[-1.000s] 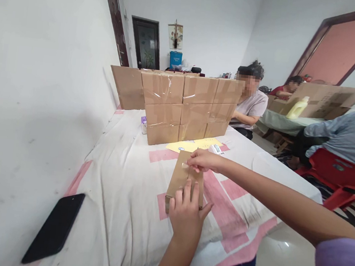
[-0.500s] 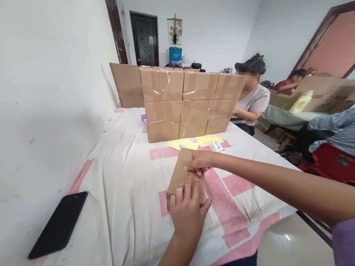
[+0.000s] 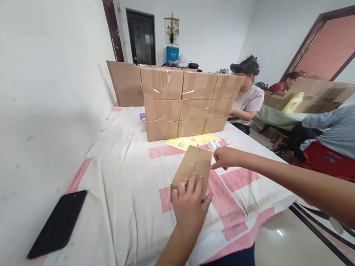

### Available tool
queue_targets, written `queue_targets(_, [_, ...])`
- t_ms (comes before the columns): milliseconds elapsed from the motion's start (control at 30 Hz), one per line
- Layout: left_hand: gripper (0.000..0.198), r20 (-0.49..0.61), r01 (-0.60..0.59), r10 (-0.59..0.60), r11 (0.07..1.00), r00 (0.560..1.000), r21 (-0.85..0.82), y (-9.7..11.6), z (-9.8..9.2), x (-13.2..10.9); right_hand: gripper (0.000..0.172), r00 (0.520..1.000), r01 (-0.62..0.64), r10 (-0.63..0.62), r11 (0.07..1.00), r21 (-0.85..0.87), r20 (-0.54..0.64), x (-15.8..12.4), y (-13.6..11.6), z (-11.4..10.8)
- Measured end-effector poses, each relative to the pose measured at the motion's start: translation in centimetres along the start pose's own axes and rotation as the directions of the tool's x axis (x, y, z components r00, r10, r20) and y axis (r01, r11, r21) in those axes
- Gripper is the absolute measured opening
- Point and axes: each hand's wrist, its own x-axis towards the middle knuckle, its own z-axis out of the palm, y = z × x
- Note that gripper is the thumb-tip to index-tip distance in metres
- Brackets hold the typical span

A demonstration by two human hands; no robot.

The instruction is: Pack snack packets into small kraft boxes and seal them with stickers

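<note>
A closed brown cardboard box point(image 3: 190, 164) lies on the cloth-covered table, with a seam running along its top. My left hand point(image 3: 191, 202) rests on the near end of this box, fingers stretched out flat over the seam. Just beyond the box's right side is my right hand point(image 3: 225, 158), its fingers curled at the near end of a small white object point(image 3: 213, 145) with a pale blue patch. The fingers partly hide that object, and its kind is unclear. Two yellow cards point(image 3: 181, 144) lie behind the box.
A wall of taped cardboard boxes point(image 3: 163, 110) stands across the table's far part. At the left edge lies a black phone point(image 3: 58, 224). A white cloth point(image 3: 122, 178) with pink patches covers the table. Co-workers point(image 3: 249, 100) sit at the right, near a yellow bottle point(image 3: 293, 103).
My right hand has left the box's top and moved right to the small white object, which now looks more tilted. My left hand stays on the box.
</note>
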Motion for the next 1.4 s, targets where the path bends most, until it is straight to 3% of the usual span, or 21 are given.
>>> queue_targets(33, [0.041, -0.001, -0.003, 0.003, 1.000, 1.000, 0.000, -0.1, 0.0, 0.0, 0.017, 0.990, 0.113, -0.113, 0.994, 0.005, -0.091, -0.2, -0.1, 0.2])
queue_targets(67, [0.041, -0.002, -0.005, 0.005, 1.000, 1.000, 0.001, -0.1, -0.1, 0.1, 0.023, 0.960, 0.237, -0.234, 0.971, 0.006, -0.155, -0.3, -0.4, 0.4])
queue_targets(167, [0.040, -0.018, -0.008, 0.008, 1.000, 1.000, -0.006, -0.2, -0.1, 0.2, 0.052, 0.879, 0.451, -0.447, 0.893, -0.019, -0.166, -0.1, -1.4, 1.5])
queue_targets(300, [0.036, -0.051, 0.011, -0.012, 1.000, 0.999, -0.016, -0.3, 0.0, 0.3, 0.050, 0.841, 0.498, -0.512, 0.859, -0.121, -0.174, -0.1, -1.6, 2.8])
queue_targets(400, [0.038, -0.049, 0.015, -0.016, 1.000, 0.999, -0.025, -0.3, 0.3, 0.3, 0.046, 0.805, 0.548, -0.564, 0.826, -0.135, -0.182, -1.0, -0.5, 3.5])
queue_targets(500, [0.037, -0.083, 0.015, -0.020, 0.998, 0.996, -0.066, -0.6, 0.6, 0.1, 0.049, 0.800, 0.563, -0.578, 0.816, -0.134, -0.160, -2.3, 0.8, 4.2])
queue_targets(600, [0.037, -0.114, -0.030, 0.013, 0.989, 0.993, -0.147, -2.2, 0.4, 0.1, 0.049, 0.797, 0.577, -0.584, 0.812, -0.088, -0.158, -3.1, 1.9, 4.7])
queue_targets(700, [0.037, -0.090, -0.162, 0.145, 0.963, 0.985, -0.215, -5.2, -0.4, 0.7, 0.036, 0.815, 0.559, -0.539, 0.828, 0.042, -0.211, -2.1, 3.4, 4.3])
queue_targets(800, [0.032, -0.056, -0.353, 0.352, 0.892, 0.934, -0.282, -9.0, -1.5, 1.8, 0.032, 0.853, 0.406, -0.309, 0.899, 0.162, -0.421, 1.5, 5.5, 2.8])
queue_targets(867, [0.029, -0.068, -0.445, 0.446, 0.846, 0.892, -0.294, -11.1, -2.1, 2.6, 0.035, 0.815, 0.308, -0.130, 0.923, 0.232, -0.565, 5.6, 6.6, 2.1])
queue_targets(933, [0.026, -0.029, -0.533, 0.542, 0.815, 0.840, -0.227, -12.3, -2.9, 3.5, 0.034, 0.780, 0.290, -0.048, 0.912, 0.291, -0.624, 10.5, 7.0, 2.0])
queue_targets(1033, [0.022, 0.105, -0.637, 0.647, 0.762, 0.755, -0.116, -12.3, -4.0, 5.5, 0.031, 0.801, 0.332, -0.065, 0.875, 0.351, -0.596, 18.0, 5.6, 3.3])
queue_targets(1167, [0.024, 0.177, -0.689, 0.696, 0.716, 0.696, -0.113, -10.5, -4.3, 8.9, 0.034, 0.833, 0.258, -0.062, 0.923, 0.286, -0.550, 25.1, 2.4, 6.3])
queue_targets(1267, [0.021, 0.203, -0.686, 0.697, 0.715, 0.687, -0.135, -9.8, -3.0, 10.6, 0.033, 0.825, 0.230, -0.055, 0.941, 0.246, -0.563, 27.7, 1.2, 8.5])
queue_targets(1400, [0.017, 0.238, -0.649, 0.681, 0.732, 0.692, -0.205, -9.9, -1.8, 11.6, 0.027, 0.829, 0.243, -0.094, 0.948, 0.204, -0.551, 28.8, 1.4, 10.7])
